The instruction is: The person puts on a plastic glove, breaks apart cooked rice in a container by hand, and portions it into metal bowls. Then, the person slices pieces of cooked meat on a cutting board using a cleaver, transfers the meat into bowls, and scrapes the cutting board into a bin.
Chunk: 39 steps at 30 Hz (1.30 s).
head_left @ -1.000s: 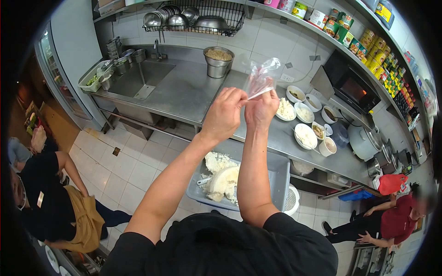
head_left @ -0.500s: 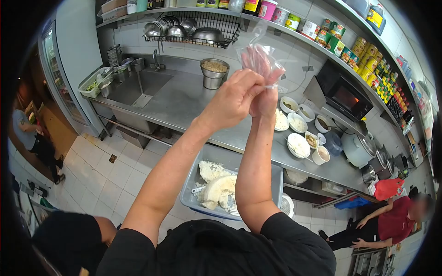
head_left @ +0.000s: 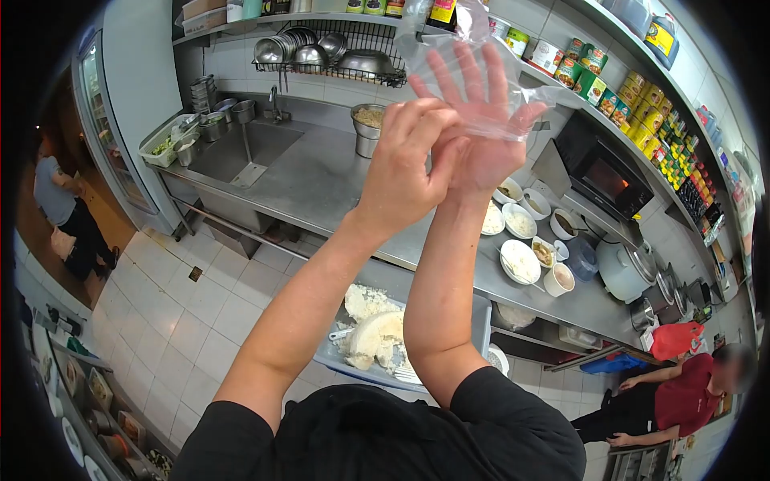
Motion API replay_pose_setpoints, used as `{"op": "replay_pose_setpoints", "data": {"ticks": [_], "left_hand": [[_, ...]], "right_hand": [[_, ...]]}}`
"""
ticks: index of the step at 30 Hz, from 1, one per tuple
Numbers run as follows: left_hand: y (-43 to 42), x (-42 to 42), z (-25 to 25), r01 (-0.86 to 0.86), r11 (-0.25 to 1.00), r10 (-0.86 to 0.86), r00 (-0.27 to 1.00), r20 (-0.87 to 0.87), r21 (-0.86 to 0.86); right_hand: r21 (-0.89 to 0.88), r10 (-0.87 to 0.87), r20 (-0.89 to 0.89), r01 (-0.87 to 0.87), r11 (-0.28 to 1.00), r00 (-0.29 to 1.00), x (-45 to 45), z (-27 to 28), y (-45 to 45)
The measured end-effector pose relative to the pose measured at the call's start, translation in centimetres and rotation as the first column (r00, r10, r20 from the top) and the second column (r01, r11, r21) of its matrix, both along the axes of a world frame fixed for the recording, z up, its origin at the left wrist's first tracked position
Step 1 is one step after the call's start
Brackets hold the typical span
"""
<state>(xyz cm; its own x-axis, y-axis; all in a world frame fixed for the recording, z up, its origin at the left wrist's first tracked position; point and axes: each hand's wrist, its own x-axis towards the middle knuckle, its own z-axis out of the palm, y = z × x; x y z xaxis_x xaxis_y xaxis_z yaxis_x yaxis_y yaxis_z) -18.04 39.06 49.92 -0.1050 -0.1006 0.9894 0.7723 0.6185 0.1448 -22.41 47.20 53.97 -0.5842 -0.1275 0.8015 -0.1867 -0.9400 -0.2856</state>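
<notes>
From the head view, the only one here: the left hand has its grip pinched at what looks like the wrist end of a clear plastic glove, and the right hand is inside it, palm toward the wearer, fingers spread wide and grasping nothing. My read is this is the gloving-up step, not yet finished, since the film looks loose past the fingertips. Next move probably calls for lining fingers up and a gentle tug at the cuff, cause thin film could tear. Room-wise, there's a bare stretch of counter left of the grip, with the metal pot just that side. White bowls crowd the right, and the tub of crumbly white food sits below, under the forearms. Shelf edge runs behind the glove; can't tell how near.
</notes>
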Motion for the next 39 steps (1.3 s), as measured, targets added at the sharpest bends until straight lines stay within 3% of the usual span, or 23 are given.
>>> {"op": "replay_pose_setpoints", "data": {"ticks": [2, 5, 7, 9, 10, 12, 13, 17, 19, 24, 25, 28, 30, 32, 33, 34, 35, 39], "left_hand": [[0.2, 0.2, 0.5, -0.076, 0.994, 0.074, 0.997, 0.023, 0.073], [-0.4, -0.5, 0.7, -0.190, 0.982, 0.190, 0.982, -0.001, -0.015], [-0.5, -0.5, 0.1, -0.152, 0.988, 0.152, 0.988, 0.007, -0.008], [-0.8, -0.8, -0.3, -0.114, 0.994, 0.114, 0.993, 0.021, -0.004], [-1.0, -1.0, -0.3, -0.036, 0.999, 0.036, 0.998, 0.048, -0.005], [-1.4, -1.5, -0.4, 0.044, 0.999, -0.044, 0.996, 0.077, -0.001], [-1.8, -1.8, -0.3, 0.103, 0.995, -0.103, 0.988, 0.117, 0.005], [-2.7, -0.6, 1.1, 0.166, 0.986, -0.154, 0.949, 0.274, -0.018], [-3.5, -0.2, 1.8, 0.139, 0.987, -0.111, 0.953, 0.281, -0.082], [-5.7, -0.2, 2.2, 0.071, 0.975, -0.021, 0.971, 0.237, -0.208], [-6.0, 0.2, 2.4, 0.105, 0.970, -0.050, 0.968, 0.246, -0.217], [-5.7, 1.4, 2.3, 0.186, 0.964, -0.138, 0.961, 0.239, -0.188], [-4.8, 2.0, 1.9, 0.232, 0.960, -0.196, 0.957, 0.215, -0.158], [-4.0, 2.2, 1.2, 0.123, 0.992, -0.121, 0.965, 0.231, 0.006], [-4.1, 2.1, 1.5, 0.127, 0.992, -0.125, 0.965, 0.231, 0.004], [-4.3, 1.8, 2.0, 0.011, 1.000, -0.008, 0.992, 0.129, -0.022], [-4.5, 1.5, 2.5, -0.109, 0.994, 0.109, 0.994, 0.023, -0.034], [-5.1, 0.8, 2.1, -0.206, 0.962, 0.208, 0.978, -0.007, -0.177]], "right_hand": [[0.017, 0.019, -0.034, -0.019, 1.000, 0.999, -0.5, -0.3, -0.3], [0.058, 0.064, -0.100, -0.058, 0.997, 0.993, -1.7, -0.8, -0.3], [0.080, 0.095, -0.131, -0.085, 0.993, 0.987, -2.5, -0.5, -0.3], [0.079, -0.236, 0.071, 0.231, 0.970, 0.969, -3.6, 0.0, -0.8], [0.078, -0.237, 0.075, 0.231, 0.970, 0.969, -4.1, 0.0, -1.2], [-0.029, -0.440, 0.182, 0.452, 0.892, 0.880, -4.8, -0.3, -2.0], [-0.079, -0.483, 0.134, 0.495, 0.865, 0.865, -4.8, -0.5, -2.3], [-0.141, -0.314, 0.164, 0.337, 0.931, 0.935, -3.4, -0.3, -3.0], [-0.025, -0.092, -0.016, 0.092, 0.995, 0.996, -3.8, -0.5, -2.9], [-0.008, -0.167, -0.041, 0.166, 0.986, 0.985, -3.5, 0.1, -4.2], [0.000, -0.229, -0.067, 0.229, 0.973, 0.971, -3.3, 0.3, -4.3], [0.009, -0.228, 0.036, 0.228, 0.974, 0.973, -3.7, 1.0, -4.3], [-0.022, -0.201, 0.007, 0.201, 0.979, 0.980, -4.0, 1.6, -4.6], [-0.053, -0.178, -0.023, 0.176, 0.983, 0.984, -3.9, 1.6, -4.8], [-0.045, -0.115, -0.083, 0.111, 0.993, 0.990, -3.7, 1.4, -5.1], [-0.033, -0.052, -0.143, 0.048, 0.998, 0.988, -3.6, 1.3, -5.4], [-0.034, -0.056, -0.145, 0.052, 0.998, 0.988, -3.4, 1.1, -5.7], [0.114, -0.090, -0.091, 0.101, 0.988, 0.992, -2.4, 0.6, -5.8]]}}
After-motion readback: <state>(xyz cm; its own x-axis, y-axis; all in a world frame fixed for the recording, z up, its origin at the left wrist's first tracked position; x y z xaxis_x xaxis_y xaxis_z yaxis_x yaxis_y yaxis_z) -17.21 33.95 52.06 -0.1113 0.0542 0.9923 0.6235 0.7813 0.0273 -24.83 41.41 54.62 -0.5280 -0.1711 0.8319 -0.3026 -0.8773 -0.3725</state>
